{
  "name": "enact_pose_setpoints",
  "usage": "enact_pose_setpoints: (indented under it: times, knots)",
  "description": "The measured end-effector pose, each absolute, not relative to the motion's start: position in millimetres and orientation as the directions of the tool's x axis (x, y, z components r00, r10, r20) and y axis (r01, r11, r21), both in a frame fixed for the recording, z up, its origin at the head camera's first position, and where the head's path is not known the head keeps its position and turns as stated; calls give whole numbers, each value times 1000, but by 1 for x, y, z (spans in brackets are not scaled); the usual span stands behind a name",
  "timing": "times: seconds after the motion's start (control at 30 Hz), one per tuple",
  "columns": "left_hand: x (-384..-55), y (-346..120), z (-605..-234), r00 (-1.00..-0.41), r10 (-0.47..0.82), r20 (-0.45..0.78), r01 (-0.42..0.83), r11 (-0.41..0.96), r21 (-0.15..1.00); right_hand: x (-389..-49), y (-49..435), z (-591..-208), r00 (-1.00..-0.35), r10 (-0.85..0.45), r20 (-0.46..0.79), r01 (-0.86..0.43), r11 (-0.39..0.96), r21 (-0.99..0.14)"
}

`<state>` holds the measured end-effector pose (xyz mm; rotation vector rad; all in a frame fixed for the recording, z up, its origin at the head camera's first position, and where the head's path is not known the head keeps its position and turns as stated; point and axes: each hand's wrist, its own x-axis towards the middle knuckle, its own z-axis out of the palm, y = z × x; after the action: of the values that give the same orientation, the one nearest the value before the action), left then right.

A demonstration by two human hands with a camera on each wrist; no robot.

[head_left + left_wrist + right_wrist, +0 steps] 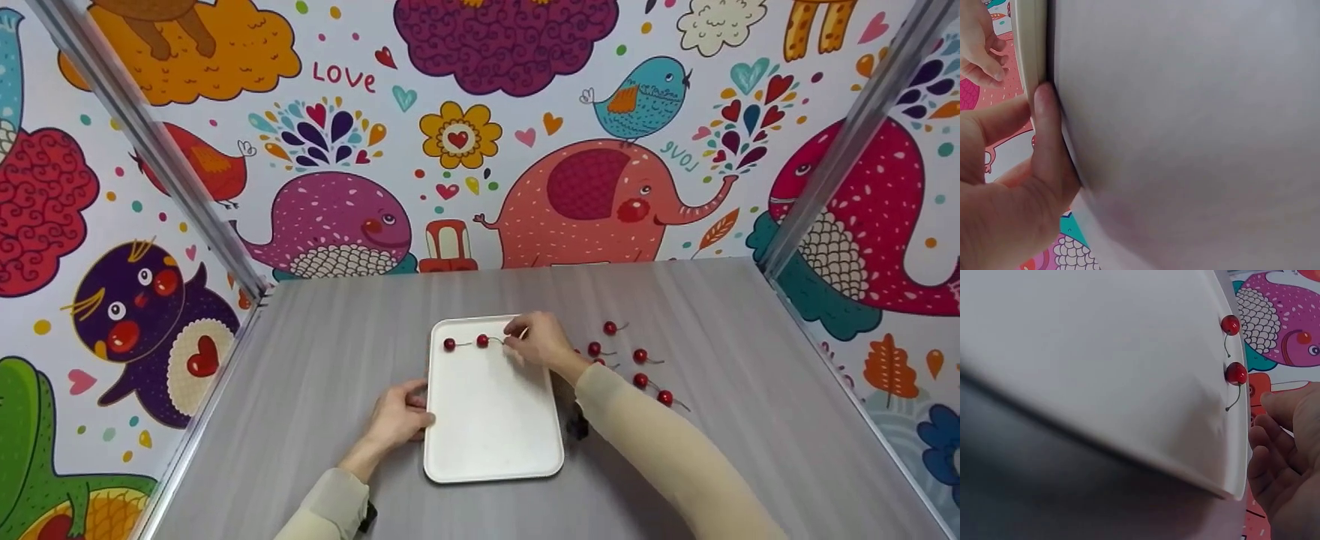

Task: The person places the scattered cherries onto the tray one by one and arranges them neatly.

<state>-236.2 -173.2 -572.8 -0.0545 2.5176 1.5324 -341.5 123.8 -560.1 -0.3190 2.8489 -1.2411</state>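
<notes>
While the left hand point(396, 414) grips a white tray point(495, 427), right hand point(541, 342) relaxed, just beside two cherries point(482, 340)

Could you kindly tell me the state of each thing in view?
White tray: on the table, mostly bare
Tray cherries: two, side by side, stems attached
Table cherries: scattered right of the tray
Left hand: holding the tray's left edge
Right hand: empty, fingers loosely bent

One white tray point(491, 427), at least nine cherries point(449, 345), some partly hidden, and one table point(330, 337)
</notes>
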Motion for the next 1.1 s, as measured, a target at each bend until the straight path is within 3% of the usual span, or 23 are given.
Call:
enact_pose_setpoints:
  times: [0.2, 0.5, 0.8, 1.1]
  knots:
    - [-236, -174, -574, -981, 63, -183, -134, 461, 877, -331, 143, -553, -968, -241, 64, -213, 662, -719]
    - [-236, -174, -574, -980, 66, -189, -142, 438, 888, -320, 181, -544, -932, -302, 202, -355, 637, -684]
    - [-236, -173, -575, -982, 72, -173, -123, 447, 886, -322, 235, -552, -946, -256, 197, -318, 633, -705]
    - [-236, -174, -574, -983, 68, -172, -121, 462, 879, -330, 294, -560, -991, -129, 48, -123, 677, -725]
